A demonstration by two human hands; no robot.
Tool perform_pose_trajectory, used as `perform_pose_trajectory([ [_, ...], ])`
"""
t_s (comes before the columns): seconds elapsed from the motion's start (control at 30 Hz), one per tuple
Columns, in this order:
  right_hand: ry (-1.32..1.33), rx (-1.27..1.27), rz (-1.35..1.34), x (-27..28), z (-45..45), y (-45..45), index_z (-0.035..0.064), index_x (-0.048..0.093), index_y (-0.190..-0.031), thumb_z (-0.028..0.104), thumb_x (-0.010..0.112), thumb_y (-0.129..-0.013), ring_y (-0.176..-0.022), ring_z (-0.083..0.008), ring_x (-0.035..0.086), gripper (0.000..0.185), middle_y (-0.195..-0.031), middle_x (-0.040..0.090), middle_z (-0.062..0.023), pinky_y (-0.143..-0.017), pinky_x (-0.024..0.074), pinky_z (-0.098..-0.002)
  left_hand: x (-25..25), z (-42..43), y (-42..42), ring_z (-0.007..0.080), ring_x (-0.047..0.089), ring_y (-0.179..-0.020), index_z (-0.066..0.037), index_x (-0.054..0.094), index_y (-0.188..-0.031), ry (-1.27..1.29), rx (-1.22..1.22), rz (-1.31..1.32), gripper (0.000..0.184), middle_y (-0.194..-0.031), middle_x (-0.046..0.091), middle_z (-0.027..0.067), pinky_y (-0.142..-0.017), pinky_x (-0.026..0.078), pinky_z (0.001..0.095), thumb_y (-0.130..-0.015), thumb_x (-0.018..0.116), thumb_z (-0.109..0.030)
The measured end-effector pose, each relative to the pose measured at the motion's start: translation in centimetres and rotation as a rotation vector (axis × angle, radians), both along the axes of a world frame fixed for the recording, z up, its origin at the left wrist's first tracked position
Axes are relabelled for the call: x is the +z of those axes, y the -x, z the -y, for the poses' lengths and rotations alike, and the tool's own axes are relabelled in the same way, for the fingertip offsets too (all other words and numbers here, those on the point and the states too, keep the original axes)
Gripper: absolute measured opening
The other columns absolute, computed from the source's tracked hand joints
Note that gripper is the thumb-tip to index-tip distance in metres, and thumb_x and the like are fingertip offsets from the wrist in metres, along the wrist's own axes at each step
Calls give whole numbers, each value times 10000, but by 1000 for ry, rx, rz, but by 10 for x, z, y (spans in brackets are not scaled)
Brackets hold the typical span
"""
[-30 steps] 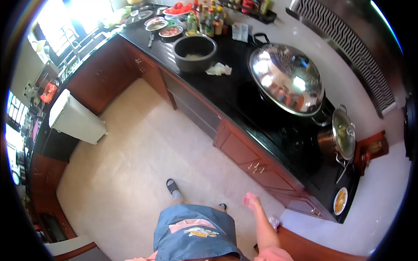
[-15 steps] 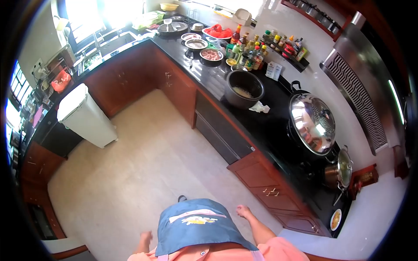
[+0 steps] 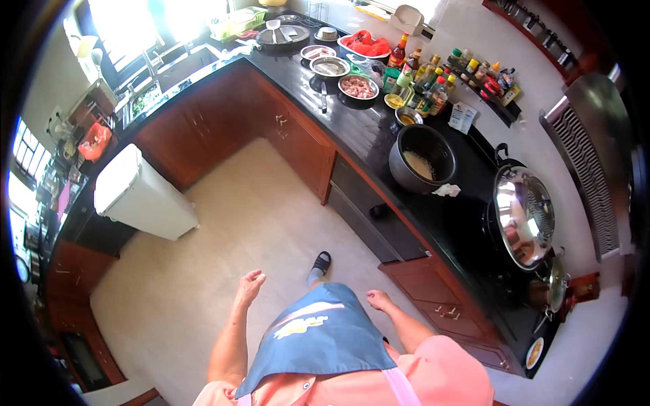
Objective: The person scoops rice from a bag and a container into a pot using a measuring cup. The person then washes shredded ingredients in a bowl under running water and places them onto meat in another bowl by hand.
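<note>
My left hand (image 3: 251, 285) is raised over the floor to the left of my blue apron (image 3: 318, 325). Its fingers are loosely bent and a little apart, with nothing in them. On the other side of the apron, my right hand (image 3: 380, 300) hangs near the lower cabinets (image 3: 433, 304), touching nothing. Its fingers curl in, and no object shows in them. Nearest on the black counter (image 3: 365, 142) is a dark pot (image 3: 425, 160) with pale, cloudy contents. Further along stand a bowl of raw meat pieces (image 3: 358, 88) and a knife (image 3: 323, 98).
A large lidded wok (image 3: 524, 218) and a steel pot (image 3: 556, 284) stand at the right. Sauce bottles (image 3: 426, 88) crowd the wall side. A white bin (image 3: 144, 193) stands on the floor at left, below the sink (image 3: 186, 71). One sandaled foot (image 3: 322, 262) is forward.
My left hand has swung up and forward into fuller view. A foot has stepped out ahead of the apron. The counter and its pots have shifted rightward in view.
</note>
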State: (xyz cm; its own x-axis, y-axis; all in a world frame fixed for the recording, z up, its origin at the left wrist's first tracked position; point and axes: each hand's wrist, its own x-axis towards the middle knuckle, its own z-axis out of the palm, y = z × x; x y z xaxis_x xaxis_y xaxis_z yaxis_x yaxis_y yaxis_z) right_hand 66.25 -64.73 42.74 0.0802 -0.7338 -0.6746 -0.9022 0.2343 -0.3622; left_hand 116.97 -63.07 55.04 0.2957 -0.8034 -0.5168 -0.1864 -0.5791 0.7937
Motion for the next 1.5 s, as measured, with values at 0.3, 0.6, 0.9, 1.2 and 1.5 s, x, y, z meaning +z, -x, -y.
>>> perform_pose_trajectory([
  [0.3, -141, 119, -94, 8, 177, -53, 149, 664, -1294, 284, 618, -842, -1159, -312, 650, 474, -1230, 693, -147, -996, 507, -413, -123, -113, -102, 224, 603, -621, -62, 653, -1057, -765, 744, -164, 206, -761, 631, 95, -558, 507, 379, -891, 656, -185],
  [0.6, 71, 320, 442, 178, 390, -248, 32, 623, -1309, 294, 569, -925, -1188, -311, 642, 468, -1255, 675, -204, -1021, 500, -400, -79, -40, -86, 181, 561, -631, -82, 646, -959, -825, 437, -190, 123, -734, 589, 43, -567, 474, 345, -905, 644, -192],
  [0.9, -26, 227, 560, 209, 529, -396, 12, 580, -1363, 251, 587, -953, -1111, -229, 663, 475, -1274, 671, -151, -1000, 509, -378, -80, 234, -282, 139, 519, -641, -101, 640, -861, -407, 386, -67, 114, -707, 547, -8, -577, 440, 310, -918, 632, -199],
  [1.2, -143, -343, 792, 265, 614, -451, 52, 557, -1384, 240, 628, -999, -977, -138, 666, 434, -1148, 689, -66, -844, 555, -303, 387, 604, -360, 370, 450, -1381, -3, 312, -1547, 974, -33, -814, 569, -1541, 380, 273, -1094, 448, 394, -1053, 504, -212],
  [1.5, 31, -596, 922, 280, 702, -434, 24, 507, -1418, 254, 604, -1010, -939, -143, 665, 479, -1133, 687, -75, -802, 564, -295, 564, 675, -303, 372, 443, -1382, -8, 345, -1524, 2149, -1195, 97, 561, -1528, 393, 271, -1107, 418, 421, -1043, 503, -249],
])
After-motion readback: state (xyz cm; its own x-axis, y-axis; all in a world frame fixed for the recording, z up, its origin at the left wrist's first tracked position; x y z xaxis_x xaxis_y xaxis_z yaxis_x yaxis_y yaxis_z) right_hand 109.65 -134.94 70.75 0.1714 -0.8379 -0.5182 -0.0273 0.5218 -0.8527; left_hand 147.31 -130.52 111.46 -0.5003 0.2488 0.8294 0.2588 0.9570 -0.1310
